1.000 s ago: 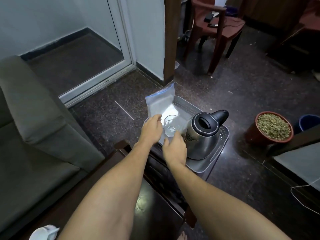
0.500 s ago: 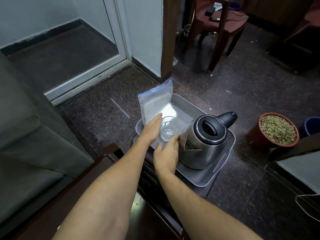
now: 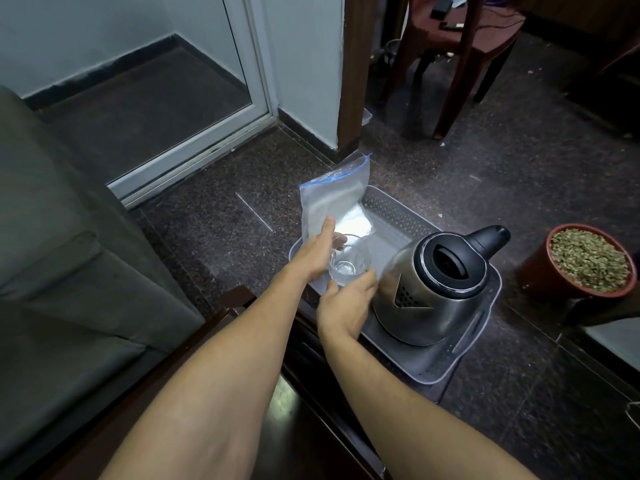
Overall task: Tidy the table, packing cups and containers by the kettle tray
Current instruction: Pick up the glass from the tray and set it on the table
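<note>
A clear glass cup (image 3: 350, 263) stands upright in the left part of the grey perforated tray (image 3: 433, 370), just left of the steel kettle (image 3: 429, 299) with its black lid. My left hand (image 3: 313, 256) grips the cup from the left, its thumb pointing up along the zip bag. From the near side my right hand (image 3: 344, 308) holds the cup's lower part, its fingers between cup and kettle. A zip bag (image 3: 332, 199) with white powder leans upright at the tray's far left corner.
The tray sits at the end of a dark wooden table (image 3: 221, 393). A grey sofa (image 3: 69, 254) fills the left. On the floor to the right stands a brown pot of greenish grains (image 3: 588, 261). A maroon chair (image 3: 478, 39) stands behind.
Both hands stay on the glass cup at about the same spot in the tray. My left thumb has straightened up against the zip bag. The camera has shifted slightly.
</note>
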Tool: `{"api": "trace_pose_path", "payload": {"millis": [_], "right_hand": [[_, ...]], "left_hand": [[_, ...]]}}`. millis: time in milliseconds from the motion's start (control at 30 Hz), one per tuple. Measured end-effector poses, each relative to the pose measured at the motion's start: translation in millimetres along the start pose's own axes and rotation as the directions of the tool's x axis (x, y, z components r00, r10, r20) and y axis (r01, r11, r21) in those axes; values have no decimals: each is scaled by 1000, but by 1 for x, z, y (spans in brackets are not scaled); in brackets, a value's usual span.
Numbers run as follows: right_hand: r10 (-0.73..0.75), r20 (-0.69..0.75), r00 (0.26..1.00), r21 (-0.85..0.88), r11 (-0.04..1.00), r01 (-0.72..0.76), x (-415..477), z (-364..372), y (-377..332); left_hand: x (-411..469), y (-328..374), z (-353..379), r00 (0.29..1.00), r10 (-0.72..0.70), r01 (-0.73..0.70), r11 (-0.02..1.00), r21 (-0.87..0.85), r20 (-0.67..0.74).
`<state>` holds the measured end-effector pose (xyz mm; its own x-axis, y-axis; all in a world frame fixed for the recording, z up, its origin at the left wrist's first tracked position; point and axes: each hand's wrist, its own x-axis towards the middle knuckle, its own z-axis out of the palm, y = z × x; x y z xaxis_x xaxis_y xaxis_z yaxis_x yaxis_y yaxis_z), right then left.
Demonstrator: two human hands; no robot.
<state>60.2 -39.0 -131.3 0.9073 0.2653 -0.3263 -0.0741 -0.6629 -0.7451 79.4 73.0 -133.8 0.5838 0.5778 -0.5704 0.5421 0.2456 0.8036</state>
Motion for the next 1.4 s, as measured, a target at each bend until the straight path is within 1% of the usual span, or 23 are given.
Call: {"api": "trace_pose_path", "payload": {"millis": [67,200,400,533,667,733,800,900,1033,1167,1267,1400], "right_hand": [[30,11,999,24,999,-30,7,-1,0],[-7,-3,1000,27,1000,7,20,-4,1],[-119,-30,992,35,992,120,16,-2,0],[-209,-22,978,56,976,210,4,-7,-5],[-325,-14,946,115,939,324,-20,-16,-16],[-383,-2,924,150,913,379,-37,-21,-20],[-457,11,889,190,874,447,-57,-26,-24],[-546,50,836,259,815,518,-94,-30,-28],[-642,104,760,312,746,588,-155,-30,-30],[-705,198,681,364,698,617,-222,-19,-23],[-711,272,649,364,700,614,-272,-1,-13],[-721,357,595,356,693,627,-338,20,-1]], "left_hand": [[-4,1,0,1000,-15,15,1000,-9,9],[-14,4,0,1000,-22,22,1000,-19,9],[-34,12,-9,1000,-14,15,999,52,-26],[-56,21,-27,998,17,-14,999,38,-69],[-90,34,-52,994,56,-54,998,28,-98],[-110,35,-66,991,76,-72,997,43,-107],[-134,32,-81,992,72,-72,997,4,-103],[-175,17,-106,990,66,-79,991,-107,-126],[-249,-17,-140,985,81,-121,954,-273,-153],[-324,-62,-179,965,86,-157,947,-280,-247],[-374,-100,-205,944,72,-168,945,-281,-322],[-431,-151,-232,924,53,-152,960,-237,-378]]}}
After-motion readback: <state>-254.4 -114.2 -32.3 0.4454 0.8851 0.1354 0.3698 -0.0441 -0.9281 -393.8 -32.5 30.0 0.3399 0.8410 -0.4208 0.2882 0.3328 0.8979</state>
